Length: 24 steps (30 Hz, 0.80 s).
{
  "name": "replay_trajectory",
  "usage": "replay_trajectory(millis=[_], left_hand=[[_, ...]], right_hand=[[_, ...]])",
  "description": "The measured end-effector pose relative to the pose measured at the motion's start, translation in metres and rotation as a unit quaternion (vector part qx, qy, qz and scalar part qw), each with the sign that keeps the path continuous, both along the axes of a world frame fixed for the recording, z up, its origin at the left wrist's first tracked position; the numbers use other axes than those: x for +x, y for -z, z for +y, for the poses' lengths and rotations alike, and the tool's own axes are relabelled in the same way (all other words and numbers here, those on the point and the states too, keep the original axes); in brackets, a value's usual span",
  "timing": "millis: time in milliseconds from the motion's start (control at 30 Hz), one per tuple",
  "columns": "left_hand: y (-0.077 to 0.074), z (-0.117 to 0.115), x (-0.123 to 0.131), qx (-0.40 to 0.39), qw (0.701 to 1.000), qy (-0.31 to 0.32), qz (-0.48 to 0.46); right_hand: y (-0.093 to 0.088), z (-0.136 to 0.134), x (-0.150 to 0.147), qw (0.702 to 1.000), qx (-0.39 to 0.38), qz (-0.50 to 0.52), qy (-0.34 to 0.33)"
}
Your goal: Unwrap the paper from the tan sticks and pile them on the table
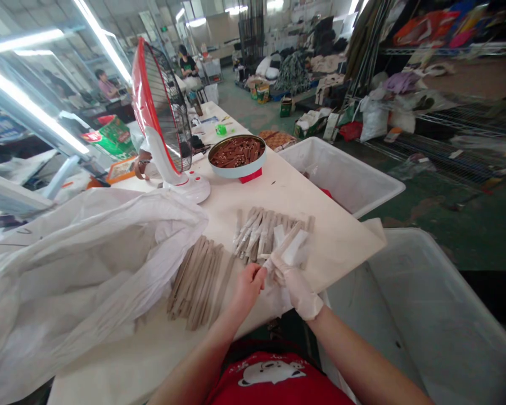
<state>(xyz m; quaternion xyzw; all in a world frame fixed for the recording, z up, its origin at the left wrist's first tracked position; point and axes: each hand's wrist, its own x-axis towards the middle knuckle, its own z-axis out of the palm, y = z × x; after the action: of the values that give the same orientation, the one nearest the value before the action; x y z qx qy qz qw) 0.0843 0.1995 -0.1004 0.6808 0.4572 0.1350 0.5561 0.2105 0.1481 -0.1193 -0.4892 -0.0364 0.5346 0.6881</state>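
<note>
My right hand [294, 284], in a pale thin glove, is closed around a long, flat beige strip [292, 236] with clear plastic about it. Bare, my left hand [249, 286] pinches at the near end of that strip and plastic; what exactly lies between its fingertips is too small to tell. Just beyond both hands lies a row of similar strips in clear sleeves [257, 230]. To the left of my left hand, a pile of unwrapped beige strips [198, 281] is spread on the white table [320, 236].
A large white sack [88, 270] covers the table's left side. Behind it stands a red and white fan [152, 118]. A round tin of brown pieces [238, 152] sits farther back. Plastic bins [405, 315] flank the right edge. People work in the distance.
</note>
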Motion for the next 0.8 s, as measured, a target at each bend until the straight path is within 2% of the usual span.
replay_trajectory(millis=[133,267,367,433,533,667,800], left_hand=[[0.025,0.035,0.028,0.020,0.998,-0.024,0.056],[0.050,0.074,0.056,0.045,0.990,-0.050,0.123],[0.062,0.083,0.073,0.063,0.989,-0.030,0.131],[0.064,0.079,0.082,0.077,0.988,-0.013,0.134],[0.054,0.067,0.088,0.109,0.984,0.005,0.138],[0.025,0.043,0.078,0.165,0.980,0.024,0.106],[-0.001,0.012,0.057,0.117,0.989,0.076,0.054]], right_hand=[[0.016,-0.007,0.038,0.999,0.020,-0.006,0.049],[0.019,-0.020,0.070,0.997,0.013,0.021,0.078],[0.016,-0.026,0.070,0.995,0.011,0.021,0.099],[0.013,-0.028,0.067,0.994,0.016,0.025,0.106],[0.008,-0.028,0.066,0.994,0.031,0.024,0.104],[0.007,-0.027,0.066,0.993,0.056,0.030,0.100],[0.004,-0.026,0.055,0.994,0.062,0.036,0.080]])
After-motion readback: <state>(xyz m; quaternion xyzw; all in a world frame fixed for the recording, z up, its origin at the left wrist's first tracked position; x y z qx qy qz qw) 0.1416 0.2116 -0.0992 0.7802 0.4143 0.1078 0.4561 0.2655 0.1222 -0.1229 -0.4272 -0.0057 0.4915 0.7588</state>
